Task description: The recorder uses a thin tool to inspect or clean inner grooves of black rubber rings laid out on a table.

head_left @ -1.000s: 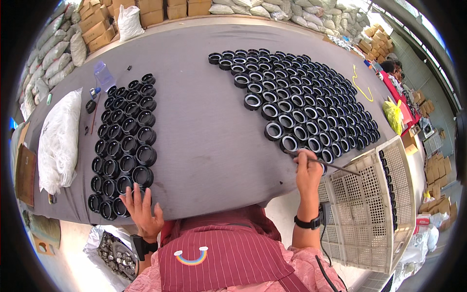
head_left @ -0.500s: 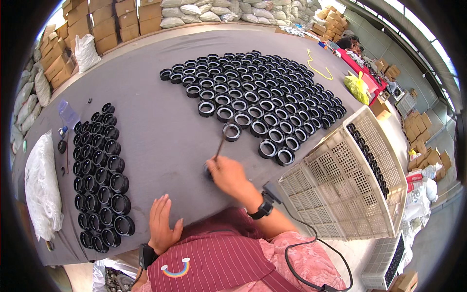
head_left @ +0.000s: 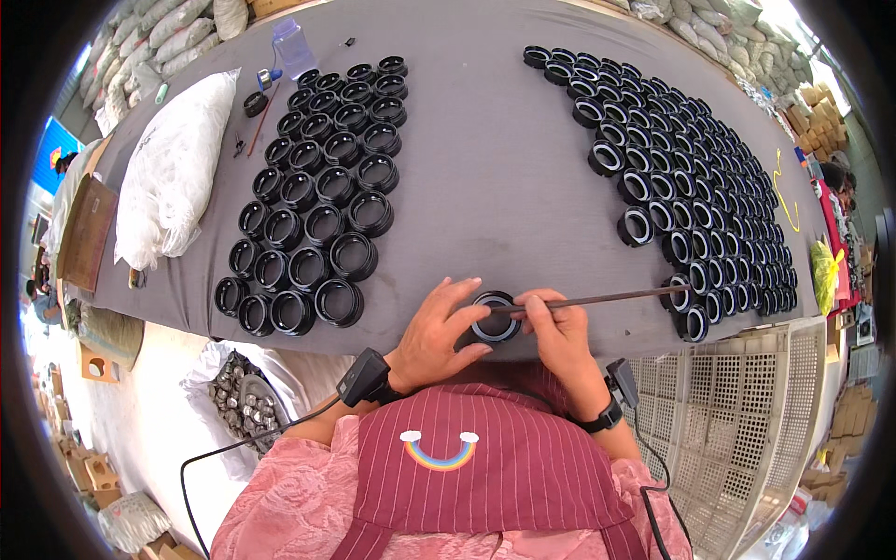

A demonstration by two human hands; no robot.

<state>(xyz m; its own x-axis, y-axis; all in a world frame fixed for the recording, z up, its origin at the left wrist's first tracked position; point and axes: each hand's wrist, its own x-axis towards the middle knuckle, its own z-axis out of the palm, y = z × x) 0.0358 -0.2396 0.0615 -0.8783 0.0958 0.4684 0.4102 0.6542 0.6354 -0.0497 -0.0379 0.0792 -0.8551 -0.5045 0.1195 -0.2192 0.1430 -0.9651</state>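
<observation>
A single black ring (head_left: 496,336) with a pale inner band lies near the table's front edge, between my hands. The spread fingers and thumb of my left hand (head_left: 439,325) close round its left side. In my right hand (head_left: 557,327), at the ring's right side, a thin dark brown rod (head_left: 616,297) is pinched between thumb and fingers. It runs almost level, one end over the ring and the other reaching over the nearest rings on the right. Whether its tip touches the ring is too small to tell.
Rows of black rings (head_left: 325,224) stand on the left. A large block of pale-lined rings (head_left: 691,187) fills the right side. A white plastic bag (head_left: 177,177), a clear bottle (head_left: 294,49) and a loose rod (head_left: 263,121) lie far left. Plastic crates (head_left: 737,401) stand at the front right.
My view has swung left. My left hand has gone from resting flat at the table edge to the ring. The rod, upright before in my right hand, has tipped level.
</observation>
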